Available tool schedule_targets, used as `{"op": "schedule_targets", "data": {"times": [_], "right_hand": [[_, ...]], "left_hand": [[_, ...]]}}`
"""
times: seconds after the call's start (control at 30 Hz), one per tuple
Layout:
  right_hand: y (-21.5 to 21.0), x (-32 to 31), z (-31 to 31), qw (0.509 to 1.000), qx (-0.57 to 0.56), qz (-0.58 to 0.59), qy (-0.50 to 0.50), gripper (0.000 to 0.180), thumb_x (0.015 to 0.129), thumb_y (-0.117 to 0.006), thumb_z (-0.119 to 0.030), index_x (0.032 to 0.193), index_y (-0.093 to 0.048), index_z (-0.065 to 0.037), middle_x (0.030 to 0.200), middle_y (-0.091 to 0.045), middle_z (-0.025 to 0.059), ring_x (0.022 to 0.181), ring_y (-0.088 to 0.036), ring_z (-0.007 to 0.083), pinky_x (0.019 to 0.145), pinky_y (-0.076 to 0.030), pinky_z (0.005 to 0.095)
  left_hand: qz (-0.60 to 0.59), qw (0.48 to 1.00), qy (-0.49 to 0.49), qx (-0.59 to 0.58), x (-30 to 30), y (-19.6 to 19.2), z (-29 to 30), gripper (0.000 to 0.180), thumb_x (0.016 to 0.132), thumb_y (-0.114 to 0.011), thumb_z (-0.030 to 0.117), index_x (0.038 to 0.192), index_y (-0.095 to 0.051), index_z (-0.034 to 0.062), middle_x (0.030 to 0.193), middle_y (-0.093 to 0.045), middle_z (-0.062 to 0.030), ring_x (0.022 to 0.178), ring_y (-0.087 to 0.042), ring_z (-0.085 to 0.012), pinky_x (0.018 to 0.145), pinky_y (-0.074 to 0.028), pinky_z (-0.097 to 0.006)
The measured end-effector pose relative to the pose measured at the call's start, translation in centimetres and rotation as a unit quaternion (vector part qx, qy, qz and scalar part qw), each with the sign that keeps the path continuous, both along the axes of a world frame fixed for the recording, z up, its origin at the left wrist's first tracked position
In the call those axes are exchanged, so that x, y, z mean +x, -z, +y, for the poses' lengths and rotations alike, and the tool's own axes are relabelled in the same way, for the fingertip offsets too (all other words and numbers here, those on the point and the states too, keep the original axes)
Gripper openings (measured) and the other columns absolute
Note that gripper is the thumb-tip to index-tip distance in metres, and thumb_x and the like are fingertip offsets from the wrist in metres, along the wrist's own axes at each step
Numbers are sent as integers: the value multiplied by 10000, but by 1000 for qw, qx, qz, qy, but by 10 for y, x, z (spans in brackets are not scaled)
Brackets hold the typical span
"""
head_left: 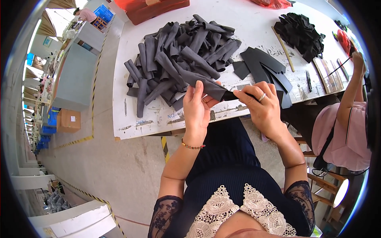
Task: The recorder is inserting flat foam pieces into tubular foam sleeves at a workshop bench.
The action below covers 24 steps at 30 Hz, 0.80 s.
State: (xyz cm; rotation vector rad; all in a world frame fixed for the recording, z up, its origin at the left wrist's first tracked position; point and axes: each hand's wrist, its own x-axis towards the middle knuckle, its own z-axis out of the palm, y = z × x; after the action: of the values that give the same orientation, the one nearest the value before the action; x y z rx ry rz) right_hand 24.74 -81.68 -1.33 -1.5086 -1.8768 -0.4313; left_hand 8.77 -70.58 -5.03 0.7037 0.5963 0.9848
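Observation:
Over the table's near edge, my left hand is closed around a dark grey fabric tube, thumb on top and fingers underneath. My right hand, wearing a ring, pinches a black strip at the tube's right end; whether the strip sits inside the tube cannot be made out. Just beyond my hands lies a heaped pile of similar grey fabric tubes. Flat black strips lie fanned out beyond my right hand, some partly hidden by it.
The white worn table carries a red package, a black pile of pieces, a thin stick and a dark pen-like tool. At right sits a co-worker in pink. A cardboard box stands left.

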Motion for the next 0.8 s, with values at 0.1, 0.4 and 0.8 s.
{"op": "schedule_targets", "data": {"times": [0.1,0.4,0.8], "right_hand": [[1,-2,-2,999,19,-33,10,394,645,-650,-53,1034,-693,-91,972,-586,-8,848,-551,185,763,-412,354],[13,-18,-1,996,64,-38,51,438,664,-653,-60,1101,-661,-49,1000,-569,20,860,-565,196,776,-416,366],[47,-45,-3,982,15,171,-73,555,690,-758,-30,1184,-506,1,1107,-558,168,892,-563,352,771,-467,431]], "left_hand": [[-8,1000,-5,2,1,-2,-5,290,999,-507,292,1090,-488,17,1013,-658,-190,898,-696,-280,737,-609,-390],[-7,985,-98,139,14,-6,-35,499,877,-650,0,1295,-377,2,1104,-600,-169,1027,-643,-250,805,-603,-401],[-121,972,67,188,15,16,-31,338,973,-550,288,1180,-521,23,1085,-661,-180,1218,-529,-320,1063,-393,-443]]}}
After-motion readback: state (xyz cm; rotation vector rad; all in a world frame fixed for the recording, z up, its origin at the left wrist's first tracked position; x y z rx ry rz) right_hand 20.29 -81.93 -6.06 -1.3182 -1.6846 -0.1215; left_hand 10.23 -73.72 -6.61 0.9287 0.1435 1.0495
